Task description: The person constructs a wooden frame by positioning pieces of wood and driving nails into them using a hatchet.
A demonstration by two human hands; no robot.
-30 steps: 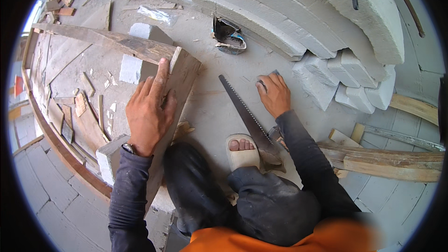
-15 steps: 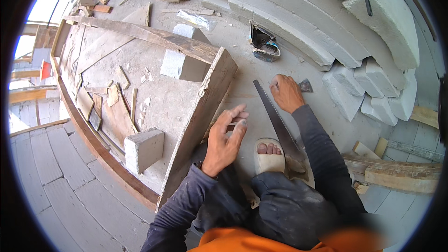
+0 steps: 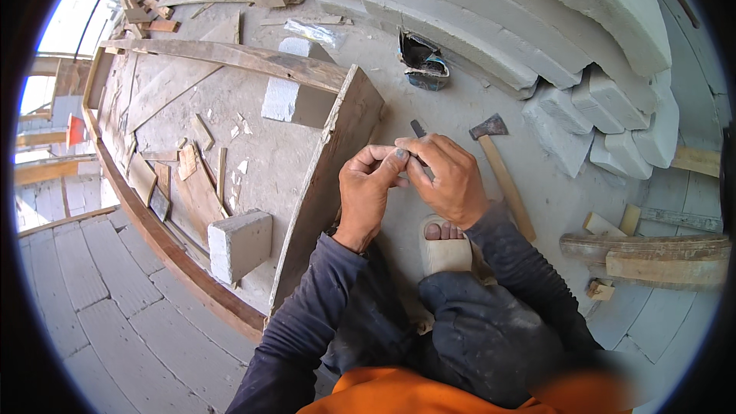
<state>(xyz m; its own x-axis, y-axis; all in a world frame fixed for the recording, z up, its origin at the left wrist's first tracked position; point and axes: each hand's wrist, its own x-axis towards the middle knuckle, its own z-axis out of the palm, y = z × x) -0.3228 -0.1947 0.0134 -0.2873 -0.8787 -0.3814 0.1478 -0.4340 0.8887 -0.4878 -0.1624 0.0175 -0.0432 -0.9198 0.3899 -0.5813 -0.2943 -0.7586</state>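
Note:
My left hand [image 3: 363, 190] and my right hand [image 3: 451, 180] meet in front of me with fingertips pinched together. Whatever they hold between them is too small or hidden to make out. Beneath the hands lies a handsaw; only its dark blade tip [image 3: 418, 129] shows past my fingers, the rest being covered. Just right of my right hand a hatchet [image 3: 506, 184] with a wooden handle rests on the floor, its dark head away from me. Left of my left hand a rough wooden plank [image 3: 326, 176] stands on edge.
A long beam [image 3: 238, 56] runs left from the plank's far end, over white blocks [image 3: 295, 101]. Another white block [image 3: 240, 245] stands nearer. Wood scraps [image 3: 198, 188] litter the left floor. A torn black container [image 3: 424, 64] sits ahead, beside stacked pale blocks [image 3: 491, 23].
My right hand has moved left and nearer to meet my left hand, and both have closed their fingers together. The hatchet's handle has come out from behind my right arm.

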